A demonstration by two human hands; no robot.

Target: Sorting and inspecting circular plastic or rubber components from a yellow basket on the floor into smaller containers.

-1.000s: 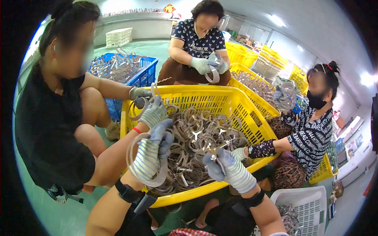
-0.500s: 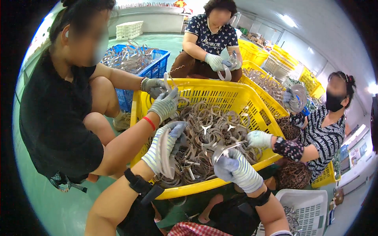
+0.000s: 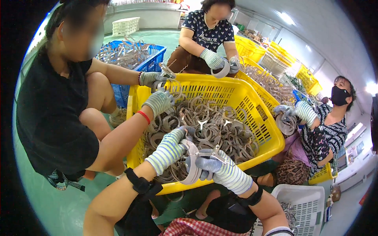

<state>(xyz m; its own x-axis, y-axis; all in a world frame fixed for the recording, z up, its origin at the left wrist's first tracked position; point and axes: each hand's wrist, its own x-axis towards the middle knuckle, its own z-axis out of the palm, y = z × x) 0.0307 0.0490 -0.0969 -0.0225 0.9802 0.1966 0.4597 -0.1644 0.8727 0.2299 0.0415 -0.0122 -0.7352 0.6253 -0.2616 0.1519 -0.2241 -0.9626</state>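
My left hand (image 3: pixel 168 152), in a striped glove with grey fingertips, is closed on a stack of curved metal bands (image 3: pixel 192 167) above the near rim of a yellow basket (image 3: pixel 232 159). Gloved alike, my right hand (image 3: pixel 228 173) meets it from the right. Its fingers are bent round a thin metal ring piece (image 3: pixel 214 151) with small tabs, right against the stack. Where the two hands come together, the fingers partly cover which piece each one grips. Below them, a tangled heap of similar metal rings (image 3: pixel 204 118) fills the basket.
At the left, a co-worker's gloved hands (image 3: pixel 159 103) reach over the basket. Others handle rings at the far side (image 3: pixel 220 69) and the right (image 3: pixel 289 122). A blue crate (image 3: pixel 157 59) of metal strips stands behind, a white basket (image 3: pixel 315 190) at my lower right.
My hands have come together: the left moved right with its stack, the right moved left to meet it. The right co-worker's hand has withdrawn from the basket.
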